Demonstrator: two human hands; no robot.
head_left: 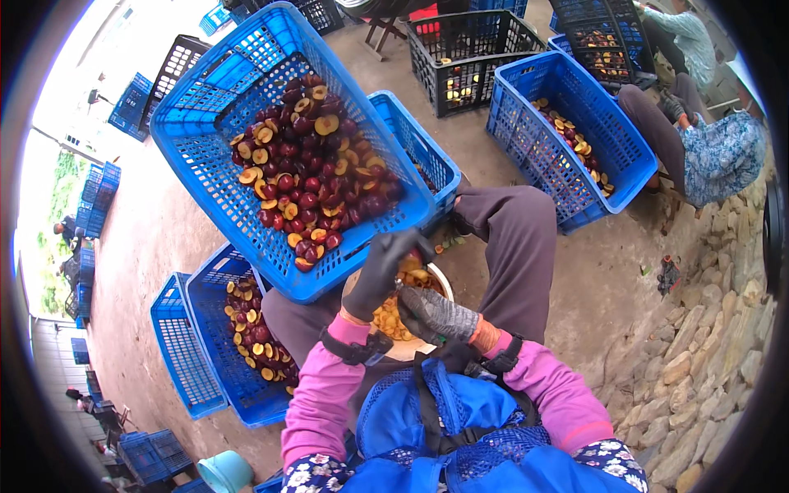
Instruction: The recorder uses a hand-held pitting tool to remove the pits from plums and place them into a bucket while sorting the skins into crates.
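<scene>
My left hand (380, 275), in a dark glove, is closed with its fingers curled round a red and yellow plum (411, 261). My right hand (440, 314), in a grey glove, is also closed just below it; a small shiny tip shows at its fingers, but what it holds is mostly hidden. Both hands are over a pale bucket (448, 283) between my knees, which contains yellow-orange fruit pieces (391, 319). Beyond my left hand, a large blue crate (197, 144) leans tilted toward me, with many dark red plums (308, 168), whole and halved.
At left stand a blue crate of halved plums (261, 335) and an empty-looking blue crate (187, 345). Another blue crate (526, 140) and a black crate (468, 49) are ahead right. A co-worker (723, 160) sits at right by a stone wall (699, 353). A light-blue bucket (226, 471) stands lower left.
</scene>
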